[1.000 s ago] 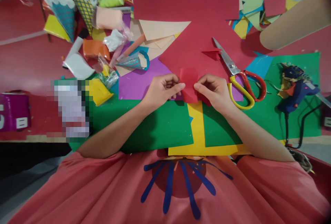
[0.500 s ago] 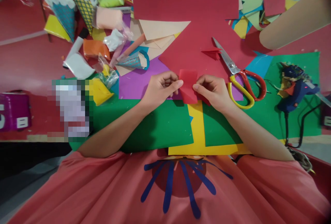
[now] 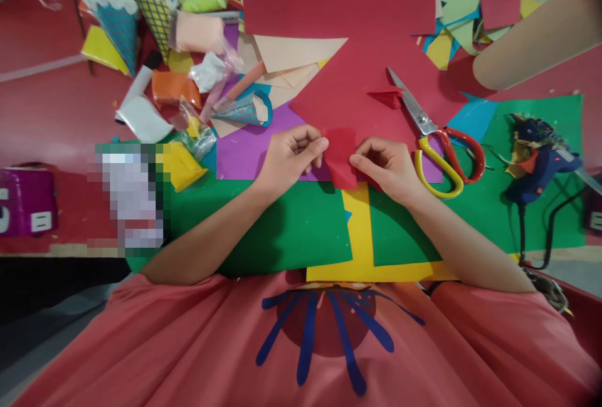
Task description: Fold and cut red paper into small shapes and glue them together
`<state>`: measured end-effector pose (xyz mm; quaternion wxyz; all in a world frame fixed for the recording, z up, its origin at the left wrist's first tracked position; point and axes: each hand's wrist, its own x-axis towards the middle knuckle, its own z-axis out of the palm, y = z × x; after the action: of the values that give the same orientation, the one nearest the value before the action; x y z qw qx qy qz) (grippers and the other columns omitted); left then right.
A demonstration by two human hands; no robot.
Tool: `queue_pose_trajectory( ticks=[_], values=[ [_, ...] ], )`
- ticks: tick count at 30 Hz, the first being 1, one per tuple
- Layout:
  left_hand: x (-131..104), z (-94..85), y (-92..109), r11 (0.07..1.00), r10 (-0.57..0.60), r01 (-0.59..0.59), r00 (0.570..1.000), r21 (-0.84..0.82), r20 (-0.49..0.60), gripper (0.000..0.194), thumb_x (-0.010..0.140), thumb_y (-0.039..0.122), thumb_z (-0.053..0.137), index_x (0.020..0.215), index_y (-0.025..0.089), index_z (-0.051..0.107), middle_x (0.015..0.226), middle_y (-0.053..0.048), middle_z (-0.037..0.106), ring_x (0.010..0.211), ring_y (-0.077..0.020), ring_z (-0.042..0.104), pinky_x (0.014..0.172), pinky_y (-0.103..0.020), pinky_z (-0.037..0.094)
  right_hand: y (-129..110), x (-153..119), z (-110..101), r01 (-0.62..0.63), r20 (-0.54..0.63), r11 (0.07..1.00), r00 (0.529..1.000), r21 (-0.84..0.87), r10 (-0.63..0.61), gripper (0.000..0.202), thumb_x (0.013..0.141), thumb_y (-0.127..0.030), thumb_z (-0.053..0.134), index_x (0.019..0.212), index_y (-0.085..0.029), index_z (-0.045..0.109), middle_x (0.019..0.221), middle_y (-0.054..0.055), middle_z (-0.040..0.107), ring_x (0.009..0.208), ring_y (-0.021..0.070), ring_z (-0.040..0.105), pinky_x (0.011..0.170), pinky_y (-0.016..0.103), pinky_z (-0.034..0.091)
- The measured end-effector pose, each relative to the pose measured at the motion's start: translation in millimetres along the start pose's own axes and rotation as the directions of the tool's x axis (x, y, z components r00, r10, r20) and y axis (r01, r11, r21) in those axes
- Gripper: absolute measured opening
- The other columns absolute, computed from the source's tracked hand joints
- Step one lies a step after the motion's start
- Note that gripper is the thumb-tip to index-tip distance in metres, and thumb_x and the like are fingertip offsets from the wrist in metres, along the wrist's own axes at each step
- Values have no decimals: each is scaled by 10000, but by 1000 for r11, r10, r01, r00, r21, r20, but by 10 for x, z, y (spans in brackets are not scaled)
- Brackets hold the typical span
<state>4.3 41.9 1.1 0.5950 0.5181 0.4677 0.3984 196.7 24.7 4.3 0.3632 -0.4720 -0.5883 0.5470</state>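
Red paper (image 3: 339, 157), over cluttered tbl (image 3: 42, 112), prob.

Scissors (image 3: 437, 137) just right of hands; bare green paper (image 3: 291, 225) below.

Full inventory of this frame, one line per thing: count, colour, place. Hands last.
small folded paper piece: 1, red, pinched between both hands at centre.
large paper sheet: 1, red, top centre.
metal scissors: 1, red and yellow handles, right of the hands.
glue gun: 1, blue, far right on green paper.
patterned paper cones: several, teal and yellow, top left.
paper scraps: a pile, mixed colours, top right.
another person's arm: 1, top right.
left hand: holds the piece's left edge.
right hand: holds its right edge.
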Motion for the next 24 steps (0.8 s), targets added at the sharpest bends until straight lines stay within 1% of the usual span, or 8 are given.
queue_pose_trajectory(
  ticks=[4, 8, 15, 17, 20, 24],
  values=[
    [-2, 3, -18, 1000, 2, -2, 1000, 13, -15, 308, 750, 405, 709, 633, 179, 535, 458, 62, 538, 341, -15, 403, 327, -137, 284, -4, -1, 0, 4, 13, 1000, 1000, -24, -4, 261, 810, -379, 657, 670, -180, 565, 610, -18, 598, 570, 83, 522, 553, 228, 421],
    [9, 11, 5, 1000, -6, 7, 999, 18, -46, 267, 748, 371, 693, 638, 179, 543, 450, 65, 528, 334, -14, 386, 319, -140, 270, -7, -1, 4, 17, 23, 999, 1000, -39, -16, 265, 816, -369, 650, 660, -180, 552, 594, -26, 583, 558, 78, 502, 563, 231, 412],
    [-3, 12, 1, 998, 60, -57, 993, 27, -101, 207, 748, 294, 684, 638, 179, 552, 454, 65, 521, 338, -15, 383, 321, -144, 268, -29, -7, 8, 19, 35, 999, 999, -47, -17, 223, 817, -314, 643, 661, -183, 551, 595, -27, 587, 556, 80, 499, 554, 232, 394],
    [-8, 19, -19, 998, 61, -59, 991, 22, -121, 199, 740, 297, 680, 637, 181, 555, 453, 66, 521, 338, -17, 382, 318, -148, 260, -30, -8, 5, 15, 39, 998, 999, -58, -13, 218, 823, -312, 632, 664, -184, 554, 598, -25, 591, 561, 82, 500, 558, 232, 394],
    [-2, 21, -38, 1000, 30, -29, 991, 12, -130, 212, 727, 323, 681, 634, 187, 547, 457, 66, 520, 341, -17, 378, 318, -154, 254, -24, -9, 2, 21, 54, 998, 998, -62, -18, 235, 817, -334, 643, 660, -181, 558, 597, -26, 590, 564, 80, 494, 565, 233, 392],
    [6, 12, -20, 1000, -6, 7, 995, 5, -95, 241, 722, 353, 690, 648, 192, 528, 459, 71, 522, 334, -19, 371, 324, -157, 263, -13, -5, 2, 28, 62, 998, 998, -50, -25, 256, 818, -353, 645, 654, -179, 556, 598, -27, 580, 568, 78, 484, 577, 235, 395]
  ],
)
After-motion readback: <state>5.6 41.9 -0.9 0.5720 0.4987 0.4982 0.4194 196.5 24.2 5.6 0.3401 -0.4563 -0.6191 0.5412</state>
